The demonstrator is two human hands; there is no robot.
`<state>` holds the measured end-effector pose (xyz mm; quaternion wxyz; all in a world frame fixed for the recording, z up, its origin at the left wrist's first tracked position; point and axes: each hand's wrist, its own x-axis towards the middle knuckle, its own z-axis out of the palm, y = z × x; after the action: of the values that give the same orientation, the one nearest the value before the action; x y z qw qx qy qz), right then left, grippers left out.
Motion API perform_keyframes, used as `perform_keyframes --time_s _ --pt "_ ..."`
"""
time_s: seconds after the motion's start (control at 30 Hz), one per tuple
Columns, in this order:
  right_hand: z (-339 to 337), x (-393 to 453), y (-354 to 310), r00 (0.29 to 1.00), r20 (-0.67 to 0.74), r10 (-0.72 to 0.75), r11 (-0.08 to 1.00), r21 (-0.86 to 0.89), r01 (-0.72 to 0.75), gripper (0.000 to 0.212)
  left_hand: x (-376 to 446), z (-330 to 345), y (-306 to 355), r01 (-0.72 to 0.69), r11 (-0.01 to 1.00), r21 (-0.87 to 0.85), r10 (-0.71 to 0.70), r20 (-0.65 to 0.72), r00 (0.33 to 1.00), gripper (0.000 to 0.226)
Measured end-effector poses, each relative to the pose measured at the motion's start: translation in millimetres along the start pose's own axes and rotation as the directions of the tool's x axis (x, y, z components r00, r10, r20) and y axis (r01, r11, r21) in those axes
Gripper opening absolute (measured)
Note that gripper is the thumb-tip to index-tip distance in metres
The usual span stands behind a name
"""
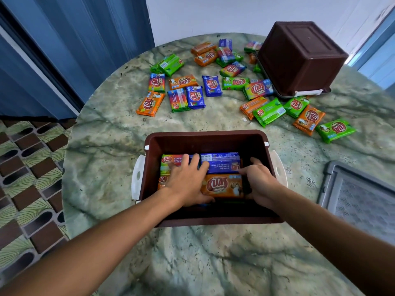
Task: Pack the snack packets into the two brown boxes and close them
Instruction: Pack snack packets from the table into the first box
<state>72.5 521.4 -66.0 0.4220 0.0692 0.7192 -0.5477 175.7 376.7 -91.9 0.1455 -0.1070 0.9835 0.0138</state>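
Loose packets (213, 86) — overturned box (299, 58); grey lid (361, 199)

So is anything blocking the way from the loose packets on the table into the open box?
Nothing visible does. The loose packets lie beyond the open box on bare tabletop, and its top is uncovered. Only both hands, left hand and right hand, sit inside.
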Motion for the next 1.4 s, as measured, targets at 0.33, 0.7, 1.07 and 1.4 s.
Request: perform_keyframes --time_s 0.33,0.7,1.07,1.4 --pt "-1.1 1.8 -4.8 0.998 0.01 0.069 0.995 -0.074 -0.068 0.055 6.9 1.5 23.7 -0.187 0.976 0.108 0.193 -0.041 0.98 0.114" --pt "1.7 4.1 -1.0 0.996 -0.028 0.088 0.986 0.146 -0.083 0.039 18.8 -1.4 35.4 -0.189 0.959 0.211 0.197 -0.014 0.98 0.111" --pt "3.2 -5.7 8.5 0.906 0.392 -0.159 -0.178 -0.914 0.364 0.119 -15.1 3.8 -20.1 0.023 0.98 0.199 -0.034 0.052 0.998 0.124" --pt "39.8 17.2 17.5 0.878 0.386 -0.283 -0.503 -0.839 0.206 0.091 -13.4 11.9 -10.9 0.044 0.972 0.232 -0.053 0.036 0.998 0.127"
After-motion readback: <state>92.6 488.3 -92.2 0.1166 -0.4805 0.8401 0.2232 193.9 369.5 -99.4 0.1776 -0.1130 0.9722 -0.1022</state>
